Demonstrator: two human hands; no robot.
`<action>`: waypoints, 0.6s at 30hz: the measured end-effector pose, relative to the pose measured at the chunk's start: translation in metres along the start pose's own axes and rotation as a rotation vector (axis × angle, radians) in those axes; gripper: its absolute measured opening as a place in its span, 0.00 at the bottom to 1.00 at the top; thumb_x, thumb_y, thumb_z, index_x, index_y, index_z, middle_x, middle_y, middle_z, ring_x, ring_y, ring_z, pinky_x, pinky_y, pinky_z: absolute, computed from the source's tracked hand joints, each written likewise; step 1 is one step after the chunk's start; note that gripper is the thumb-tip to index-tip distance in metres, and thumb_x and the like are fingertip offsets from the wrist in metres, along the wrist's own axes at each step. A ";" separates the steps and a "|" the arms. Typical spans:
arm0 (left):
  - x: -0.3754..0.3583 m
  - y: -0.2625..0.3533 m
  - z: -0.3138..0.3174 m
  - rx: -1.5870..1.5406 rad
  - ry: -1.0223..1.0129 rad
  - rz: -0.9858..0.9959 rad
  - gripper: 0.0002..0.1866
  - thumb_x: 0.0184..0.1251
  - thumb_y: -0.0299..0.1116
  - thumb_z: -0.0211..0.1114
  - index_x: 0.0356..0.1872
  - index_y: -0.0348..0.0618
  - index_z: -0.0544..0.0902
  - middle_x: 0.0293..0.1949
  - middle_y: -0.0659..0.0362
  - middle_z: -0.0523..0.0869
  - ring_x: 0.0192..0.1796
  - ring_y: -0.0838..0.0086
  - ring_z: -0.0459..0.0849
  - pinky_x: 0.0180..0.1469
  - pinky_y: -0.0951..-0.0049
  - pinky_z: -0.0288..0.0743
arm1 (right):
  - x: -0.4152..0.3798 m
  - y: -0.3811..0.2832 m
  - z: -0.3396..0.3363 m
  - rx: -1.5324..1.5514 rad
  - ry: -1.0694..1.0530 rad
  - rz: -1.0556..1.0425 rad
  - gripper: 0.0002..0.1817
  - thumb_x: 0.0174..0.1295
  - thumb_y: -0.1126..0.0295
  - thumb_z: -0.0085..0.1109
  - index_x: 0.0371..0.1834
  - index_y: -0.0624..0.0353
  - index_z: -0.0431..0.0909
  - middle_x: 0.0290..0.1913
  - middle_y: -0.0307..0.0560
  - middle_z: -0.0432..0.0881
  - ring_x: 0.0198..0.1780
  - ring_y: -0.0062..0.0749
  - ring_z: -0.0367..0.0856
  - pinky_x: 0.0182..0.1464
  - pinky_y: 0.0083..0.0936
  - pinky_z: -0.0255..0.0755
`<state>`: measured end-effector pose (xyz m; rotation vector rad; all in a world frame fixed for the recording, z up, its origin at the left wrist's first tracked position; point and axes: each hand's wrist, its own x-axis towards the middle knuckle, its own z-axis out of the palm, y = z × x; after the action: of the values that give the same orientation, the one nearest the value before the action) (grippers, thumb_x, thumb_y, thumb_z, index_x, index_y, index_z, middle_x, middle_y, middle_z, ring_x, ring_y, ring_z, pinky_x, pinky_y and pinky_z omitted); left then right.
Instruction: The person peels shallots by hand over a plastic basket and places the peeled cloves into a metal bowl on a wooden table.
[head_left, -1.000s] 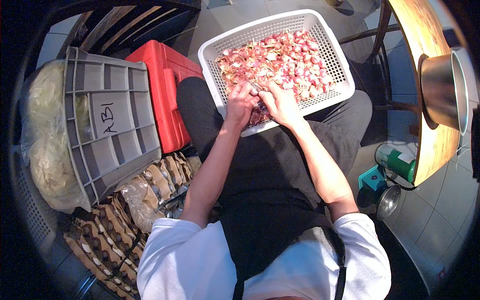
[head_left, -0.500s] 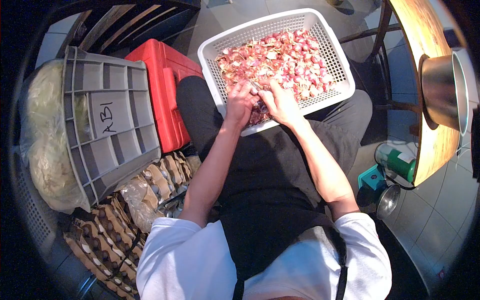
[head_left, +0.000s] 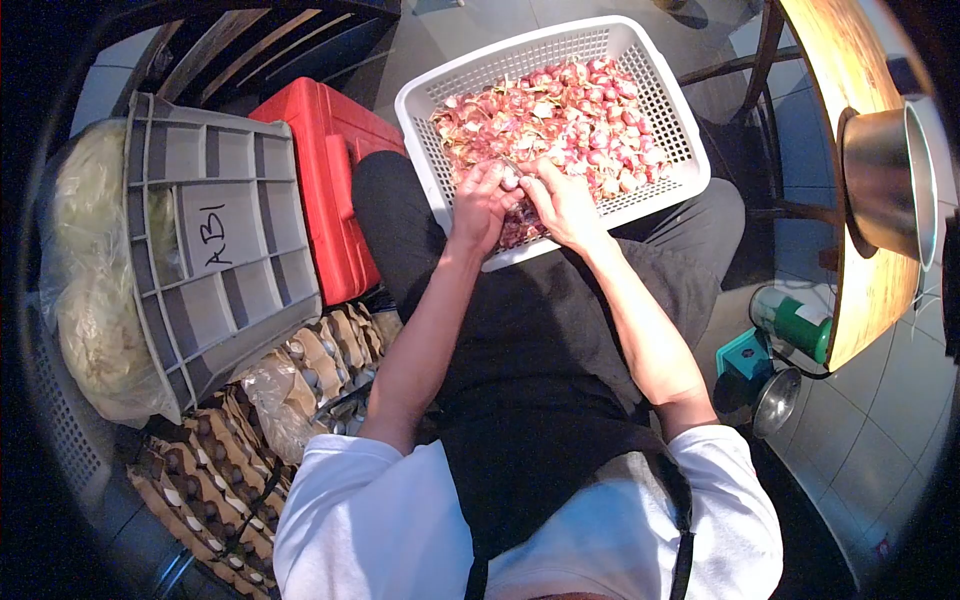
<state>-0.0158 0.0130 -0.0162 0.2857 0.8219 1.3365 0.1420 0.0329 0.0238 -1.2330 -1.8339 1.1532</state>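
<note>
A white plastic basket (head_left: 690,150) rests across my lap, holding many red shallots (head_left: 600,95) with loose papery skins heaped at its left. Over the near side of the basket, my left hand (head_left: 482,205) is closed around a pale, partly peeled shallot (head_left: 510,181). My right hand (head_left: 562,205) is closed beside it, its thumb and fingers meeting the shallot. A thin greyish edge, which looks like a small knife blade, shows between the hands; its handle is hidden in the right fingers.
At left are a red case (head_left: 318,190), a grey crate (head_left: 215,235), bagged produce (head_left: 100,320) and cardboard trays of eggs (head_left: 205,480). A metal pot (head_left: 880,180) stands on a wooden surface (head_left: 850,50) at right, above a green-and-white canister (head_left: 795,322) and a teal scale (head_left: 742,355).
The shallot has turned in my fingers, and more of its pale side shows. My right hand has shifted slightly; the thin blade-like edge is less visible. The basket stays put.
</note>
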 end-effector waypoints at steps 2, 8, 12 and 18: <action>0.002 -0.001 -0.003 -0.011 -0.010 -0.005 0.06 0.78 0.31 0.52 0.44 0.42 0.75 0.35 0.60 0.79 0.38 0.75 0.80 0.45 0.70 0.80 | -0.001 -0.005 -0.001 -0.006 -0.006 0.018 0.15 0.70 0.65 0.55 0.55 0.60 0.75 0.37 0.60 0.85 0.40 0.52 0.86 0.44 0.39 0.77; 0.003 -0.002 -0.003 -0.027 -0.003 0.017 0.06 0.79 0.31 0.52 0.41 0.43 0.75 0.34 0.61 0.78 0.38 0.75 0.80 0.45 0.70 0.79 | -0.002 -0.008 -0.001 -0.011 -0.016 0.070 0.16 0.70 0.63 0.55 0.56 0.59 0.74 0.36 0.60 0.84 0.40 0.52 0.86 0.43 0.40 0.76; 0.002 -0.001 0.000 -0.037 -0.025 0.020 0.05 0.78 0.30 0.52 0.41 0.42 0.75 0.35 0.60 0.79 0.38 0.75 0.80 0.46 0.70 0.80 | -0.002 -0.009 -0.001 -0.015 -0.012 0.047 0.15 0.70 0.64 0.55 0.55 0.59 0.74 0.36 0.59 0.84 0.40 0.51 0.86 0.42 0.38 0.77; -0.002 0.002 0.005 0.040 0.008 -0.004 0.05 0.78 0.31 0.53 0.42 0.42 0.75 0.35 0.60 0.79 0.38 0.76 0.80 0.46 0.70 0.80 | -0.001 0.003 0.001 0.035 0.007 -0.009 0.14 0.70 0.66 0.55 0.55 0.59 0.73 0.33 0.56 0.84 0.37 0.44 0.86 0.41 0.34 0.77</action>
<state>-0.0138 0.0124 -0.0108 0.3100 0.8562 1.3199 0.1426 0.0320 0.0204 -1.2067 -1.8043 1.1697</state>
